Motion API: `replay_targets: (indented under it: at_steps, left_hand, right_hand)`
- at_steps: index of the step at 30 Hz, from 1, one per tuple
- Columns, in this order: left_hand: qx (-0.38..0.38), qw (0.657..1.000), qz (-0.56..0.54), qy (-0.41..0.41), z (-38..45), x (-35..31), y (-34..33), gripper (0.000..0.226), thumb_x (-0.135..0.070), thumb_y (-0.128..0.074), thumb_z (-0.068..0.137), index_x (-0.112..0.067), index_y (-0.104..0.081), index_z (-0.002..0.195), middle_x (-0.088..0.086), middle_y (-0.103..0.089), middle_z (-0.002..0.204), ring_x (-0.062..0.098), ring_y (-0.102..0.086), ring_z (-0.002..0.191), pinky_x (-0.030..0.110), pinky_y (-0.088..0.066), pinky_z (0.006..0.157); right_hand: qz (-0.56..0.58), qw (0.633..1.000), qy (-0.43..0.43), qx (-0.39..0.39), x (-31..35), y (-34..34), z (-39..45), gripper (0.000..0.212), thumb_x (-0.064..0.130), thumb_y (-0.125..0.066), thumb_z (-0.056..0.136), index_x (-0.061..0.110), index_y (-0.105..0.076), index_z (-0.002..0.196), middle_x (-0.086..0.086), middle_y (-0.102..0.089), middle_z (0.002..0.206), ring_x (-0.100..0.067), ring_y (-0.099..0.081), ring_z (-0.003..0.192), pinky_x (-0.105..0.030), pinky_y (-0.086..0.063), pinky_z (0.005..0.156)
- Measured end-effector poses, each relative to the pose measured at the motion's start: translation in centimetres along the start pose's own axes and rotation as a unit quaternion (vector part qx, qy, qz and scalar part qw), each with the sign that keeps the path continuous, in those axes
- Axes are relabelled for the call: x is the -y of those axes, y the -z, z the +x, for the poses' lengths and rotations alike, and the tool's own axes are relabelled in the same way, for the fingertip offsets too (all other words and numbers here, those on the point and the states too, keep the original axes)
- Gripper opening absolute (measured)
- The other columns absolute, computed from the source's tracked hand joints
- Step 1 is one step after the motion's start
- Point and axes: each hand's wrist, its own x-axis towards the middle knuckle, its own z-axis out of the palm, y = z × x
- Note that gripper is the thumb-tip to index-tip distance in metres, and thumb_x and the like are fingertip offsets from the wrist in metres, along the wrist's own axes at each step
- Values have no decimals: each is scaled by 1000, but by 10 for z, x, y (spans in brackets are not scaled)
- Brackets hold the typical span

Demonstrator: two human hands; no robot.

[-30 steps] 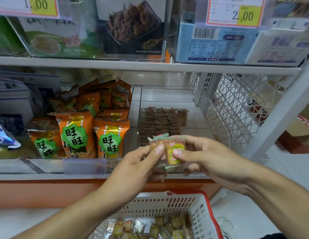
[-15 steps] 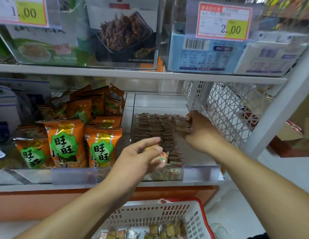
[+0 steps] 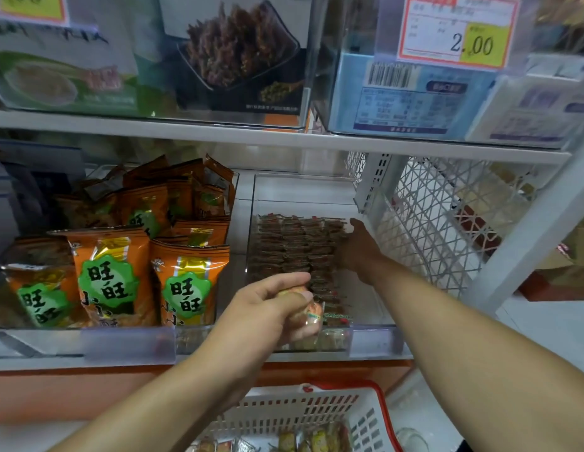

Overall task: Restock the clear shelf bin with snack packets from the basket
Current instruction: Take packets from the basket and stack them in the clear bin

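Both forearms are bare, with no sleeve showing. The left hand [image 3: 264,308] and right hand [image 3: 357,252] are bare too

Orange snack bags [image 3: 111,275] w/ green badges & black characters; white lattice basket [image 3: 316,415], red rim; brown packets [image 3: 297,246] in clear bin [image 3: 372,340]; price tag [image 3: 457,31] red-bordered, yellow patch.

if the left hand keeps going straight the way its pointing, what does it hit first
Probably the rows of small snack packets in the clear bin. The left hand, gripping packets, points forward-right over the bin's front edge; depth is hard to judge.
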Motion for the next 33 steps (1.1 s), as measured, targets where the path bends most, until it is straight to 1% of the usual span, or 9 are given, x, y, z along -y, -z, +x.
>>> replay_targets:
  at_steps: [6, 10, 14, 16, 19, 22, 26, 29, 33]
  left_hand:
    - [32, 999, -10, 15, -2, -3, 4, 43, 5, -51, 101, -24, -82, 104, 14, -68, 121, 26, -78, 87, 44, -65, 73]
    - [48, 999, -17, 3, -7, -9, 7, 44, 2, -48, 102, -25, -81, 106, 11, -72, 120, 28, -77, 95, 46, -64, 73]
    - [22, 999, -40, -30, -11, -13, 11, 41, -11, -43, 107, -24, -82, 105, 6, -76, 116, 26, -76, 100, 45, -64, 75]
    - [8, 998, -51, -46, -14, -15, 12, 43, -10, -41, 108, -25, -81, 106, 3, -78, 110, 26, -77, 97, 43, -64, 74]
    - [20, 994, -73, -82, -19, -16, 12, 40, -5, -49, 103, -31, -77, 115, 4, -77, 114, 31, -77, 98, 43, -65, 72]
    - [54, 990, -40, -121, -24, -13, 15, 62, -9, -68, 84, -50, -60, 129, -2, -76, 118, 32, -76, 99, 39, -64, 74]
    - [54, 984, 28, -167, -27, -9, 19, 99, -7, -77, 72, -57, -28, 143, -7, -73, 124, 25, -74, 109, 37, -63, 79]
    - [15, 990, 7, -140, -28, -6, 17, 107, -2, -82, 72, -45, -27, 154, -2, -73, 124, 23, -74, 107, 39, -63, 79]
    - [29, 999, -23, -19, -29, 3, 13, 74, -29, -86, 70, -19, -59, 139, 4, -76, 118, 23, -75, 104, 40, -63, 81]
  right_hand:
    - [-33, 999, -6, -9, -1, 3, -2, 88, 5, -65, 93, 21, -11, 161, -14, -43, 154, -32, -46, 138, -45, -44, 111]
    - [-198, 977, 77, -24, 19, 10, -25, 91, -10, -60, 89, 17, -11, 161, -17, -24, 162, -33, -38, 143, -33, -38, 111]
    - [-173, 957, 220, -75, 56, 19, -70, 55, 5, -62, 92, 27, -49, 141, -5, -50, 141, -19, -59, 111, -33, -51, 91]
    - [-123, 968, 217, -23, 66, 21, -100, 21, 38, -66, 93, 34, -64, 114, 8, -68, 109, -11, -65, 90, -31, -53, 77]
    - [-26, 972, 154, 177, 59, 22, -149, 48, 77, -65, 74, 34, -70, 96, 11, -70, 73, -4, -63, 63, -31, -53, 63]
    - [84, 947, 122, 285, 48, 22, -177, 51, 69, -72, 72, 28, -72, 102, 8, -62, 62, -8, -57, 55, -31, -54, 57]
    - [155, 939, 108, 289, 46, 22, -190, 33, 37, -76, 79, 20, -74, 106, -28, -67, 93, -25, -68, 78, -32, -59, 64]
    - [144, 950, 141, 236, 44, 23, -196, 30, 24, -79, 81, 21, -73, 111, -19, -72, 108, -14, -69, 84, -28, -58, 72]
    - [-19, 943, 329, -40, 41, 21, -200, 31, 23, -82, 81, 34, -67, 105, 15, -68, 102, -1, -65, 96, -13, -48, 83]
